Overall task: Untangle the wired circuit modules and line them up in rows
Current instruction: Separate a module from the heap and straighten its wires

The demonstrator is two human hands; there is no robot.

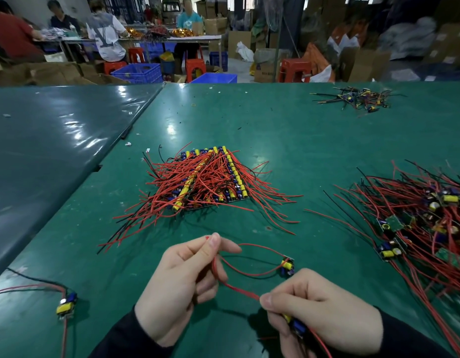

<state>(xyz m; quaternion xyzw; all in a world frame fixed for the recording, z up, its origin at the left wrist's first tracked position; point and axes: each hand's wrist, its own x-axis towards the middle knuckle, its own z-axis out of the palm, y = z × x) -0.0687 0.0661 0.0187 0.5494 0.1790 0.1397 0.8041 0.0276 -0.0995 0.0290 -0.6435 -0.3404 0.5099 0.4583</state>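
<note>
- Head view: the left hand (182, 285) has its thumb and forefinger closed in a pinch on the free end of a thin red insulated wire (239, 289), held up off the surface; the other fingers (211, 273) curl loosely below.
- The right hand (319, 313) is curled round a small circuit module with yellow and blue components (297, 325), thumb and forefinger nipping the same red wire where it leaves the module.
- A second small module with a yellow capacitor (287, 266) lies on the tabletop just beyond the hands, its red leads looping back to the left hand's pinch.
- Judgement: the step in hand is separating two modules whose leads are crossed. The next move calls for drawing the pinched wire out of the loop without dragging the loose module along, then carrying the freed one to the rows.
- The neat stack of aligned modules with red and black leads fanned outward (208, 177) sits in mid-table, well apart from the hands; rows are part-built.
- A large unsorted heap of modules and red wires (420, 218) lies to the right; much work remains.
- A single module with yellow and blue parts (66, 304) lies near the left edge; a small tangle of wired parts (358, 98) sits at the far right.
- The green matted tabletop (249, 125) is scuffed, glossy under overhead light, with small debris.
- Beyond: seated workers at another table, blue plastic crates (138, 72), red stools, cardboard cartons.
</note>
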